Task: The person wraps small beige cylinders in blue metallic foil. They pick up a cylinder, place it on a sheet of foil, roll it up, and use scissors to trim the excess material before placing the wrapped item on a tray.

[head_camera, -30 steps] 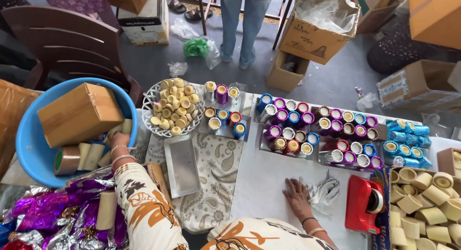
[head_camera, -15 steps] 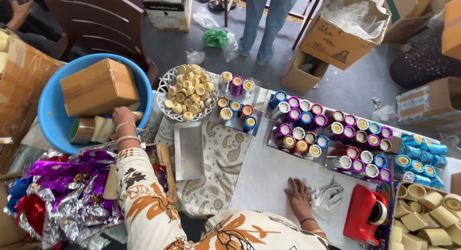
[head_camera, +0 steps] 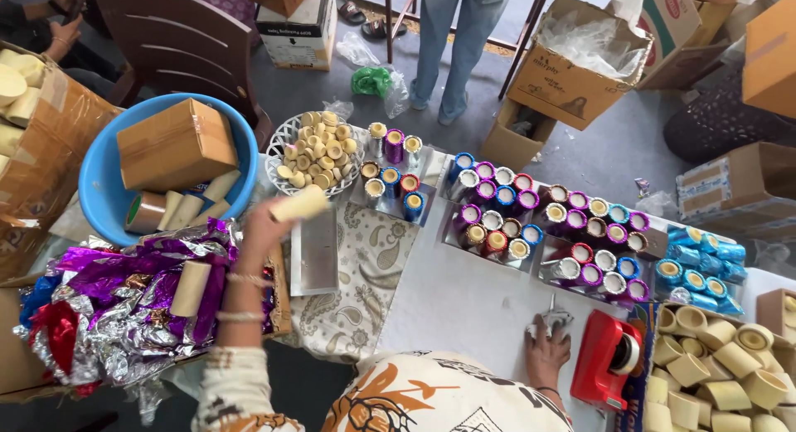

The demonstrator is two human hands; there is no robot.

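1. The room was a crowded packing floor, with cardboard boxes point(head_camera: 572, 67) on grey ground, a person's legs beyond the far edge of the desk point(head_camera: 464, 291), and a white cloth over that desk.
2. Biggest on the left was the blue tub point(head_camera: 99, 183), off the desk's left edge, holding a brown box point(head_camera: 176, 142) and loose tubes.
3. In front of the tub lay a heap of purple and silver foil point(head_camera: 124, 299), with a bare tube resting on it.
4. Along the far edge stood rows of foil-wrapped cups point(head_camera: 547, 233), upright, with a white basket point(head_camera: 286, 146) of small plain cups beside them.
5. At the near right corner sat a red tape dispenser point(head_camera: 609, 361).
6. The left hand point(head_camera: 265, 229) was closed around a cream cardboard tube point(head_camera: 300, 204), raised over the left end of the desk, just in front of the basket.
7. The tube looked light, hollow and stiff, and likely to crush under a hard squeeze. Gripping it round the middle or one end seemed the safest hold.
8. Its long axis lay nearly level, and the free end pointed right and slightly away.
9. The right hand point(head_camera: 547, 349) pressed down near the desk's near edge, fingers curled over a small silvery scrap of foil point(head_camera: 554, 320).
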